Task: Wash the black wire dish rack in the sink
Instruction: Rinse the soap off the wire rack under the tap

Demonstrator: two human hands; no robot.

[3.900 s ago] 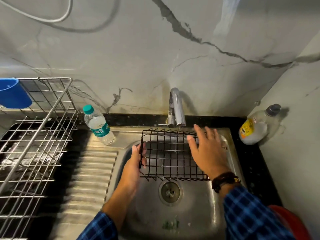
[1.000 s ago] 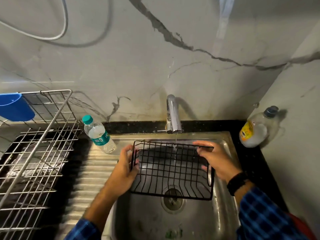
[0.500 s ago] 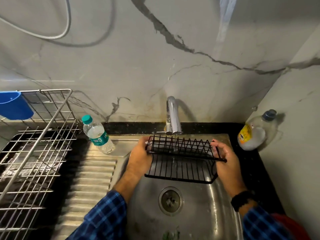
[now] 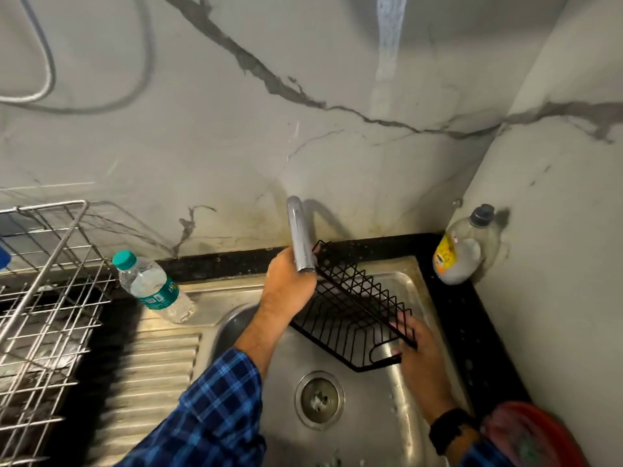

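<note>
The sink [image 4: 371, 433] lies below the tap [image 4: 299, 237]. Over it the rack [image 4: 350, 308] hangs tilted, its high corner just beside the tap's mouth and its low end forward and right of the tap. The left hand [image 4: 286, 291] curls round that high corner. The right hand [image 4: 418, 352] clasps the low end with bent fingers. Better to turn it slowly, passing each wire under the tap.

No text readable — water bottle label [image 4: 157, 292], yellow bottle label [image 4: 443, 253] both blurred.
</note>
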